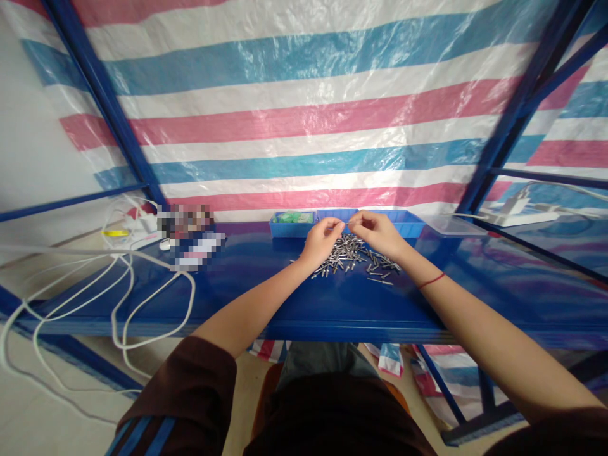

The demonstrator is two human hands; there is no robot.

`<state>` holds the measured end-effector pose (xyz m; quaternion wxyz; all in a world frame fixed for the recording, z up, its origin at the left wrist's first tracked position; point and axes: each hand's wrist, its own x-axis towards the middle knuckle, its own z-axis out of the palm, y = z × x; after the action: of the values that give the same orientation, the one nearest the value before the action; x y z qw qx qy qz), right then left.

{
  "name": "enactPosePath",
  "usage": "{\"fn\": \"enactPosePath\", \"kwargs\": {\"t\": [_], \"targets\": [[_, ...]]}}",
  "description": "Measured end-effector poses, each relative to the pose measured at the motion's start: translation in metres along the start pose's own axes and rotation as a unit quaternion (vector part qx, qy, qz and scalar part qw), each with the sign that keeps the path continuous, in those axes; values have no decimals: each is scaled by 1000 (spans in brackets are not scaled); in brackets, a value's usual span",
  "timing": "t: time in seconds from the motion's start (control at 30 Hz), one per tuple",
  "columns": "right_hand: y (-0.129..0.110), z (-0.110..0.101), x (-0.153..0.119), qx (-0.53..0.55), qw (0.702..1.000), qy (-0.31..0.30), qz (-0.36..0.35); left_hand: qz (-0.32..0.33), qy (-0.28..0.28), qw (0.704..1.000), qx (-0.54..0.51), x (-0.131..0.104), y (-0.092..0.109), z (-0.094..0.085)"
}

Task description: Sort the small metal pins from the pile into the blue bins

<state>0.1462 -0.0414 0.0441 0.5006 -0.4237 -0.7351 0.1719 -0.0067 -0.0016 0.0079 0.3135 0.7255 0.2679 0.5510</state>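
Observation:
A loose pile of small silvery metal pins, like rivets (pixel 344 253), lies on the blue table (pixel 237 291). Above the pile's far side, my left hand (pixel 323 239) is closed in a pinch, thumb against fingertips. My right hand (pixel 375 231) faces it, also pinched, with its fingertips close to the left ones. Something thin and small shows between the two hands, too tiny to make out. Behind my hands stand blue plastic bins (pixel 403 221); the left bin (pixel 293 228) holds green and clear plastic bags.
White cables (pixel 118 304) loop over the table's left side, near a power strip (pixel 142 227) and a blurred patch of items. A clear lid (pixel 453 225) lies right of the bins. Blue frame posts stand at both sides; another power strip (pixel 517 212) is at right.

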Motion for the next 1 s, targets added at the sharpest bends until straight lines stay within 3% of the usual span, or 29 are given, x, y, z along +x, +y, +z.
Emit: {"fn": "enactPosePath", "kwargs": {"t": [0.2,0.37,0.47,0.63,0.8,1.0], "targets": [[-5,-3,-4,-105,994,-2,-37,-59,-55,997,1,-3,5,2],[3,-13,14,-182,979,95,-4,-93,4,995,32,1,3,-2],[21,-20,33,-254,961,105,26,-91,12,995,43,3,0,-6],[52,-16,56,-362,931,13,35,-93,-15,994,56,1,3,-7],[51,-24,50,-402,913,-53,38,-88,-47,994,56,-4,7,-4],[40,-55,22,-304,897,-282,155,-82,-93,991,53,-9,6,1]]}}
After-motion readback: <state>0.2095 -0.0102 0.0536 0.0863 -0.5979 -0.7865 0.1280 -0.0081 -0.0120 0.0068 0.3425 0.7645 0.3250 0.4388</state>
